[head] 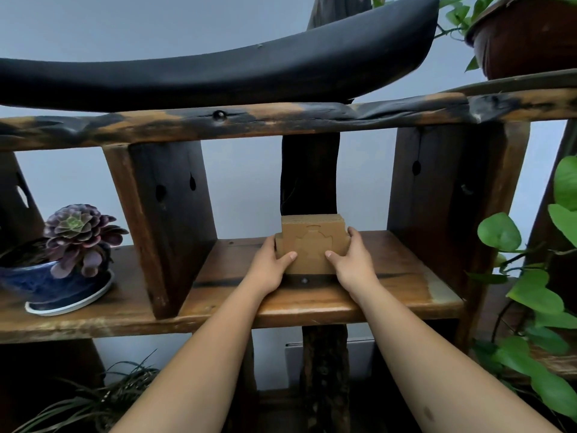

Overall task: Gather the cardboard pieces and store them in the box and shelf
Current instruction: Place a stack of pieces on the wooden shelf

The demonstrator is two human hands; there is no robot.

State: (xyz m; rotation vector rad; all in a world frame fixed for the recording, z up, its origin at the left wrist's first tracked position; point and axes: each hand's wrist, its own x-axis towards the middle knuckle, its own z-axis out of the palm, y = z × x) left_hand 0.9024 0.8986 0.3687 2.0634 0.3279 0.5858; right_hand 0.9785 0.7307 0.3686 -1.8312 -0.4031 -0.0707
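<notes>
The stack of cardboard pieces stands upright on the wooden shelf board, held between both hands and just in front of the dark centre post. The left hand grips the stack's left side, thumb laid across the front face and fingers wrapped behind the left tab. The right hand mirrors this on the right side, thumb on the front face and fingers curled over the right tab. Both hands hold the stack; neither is free.

Handling assessment: the material appears to be layered corrugated cardboard, so it is probably light and fairly stiff across the face. The layers look loose and not bonded, and may slide apart or fan out if side pressure is released unevenly. The side tabs and the lower front face are the suitable gripping points; squeezing should be moderate, as corrugated edges likely crush easily.

To the left of the left hand, beyond a wooden divider, a succulent in a blue pot stands well apart from the stack.
</notes>
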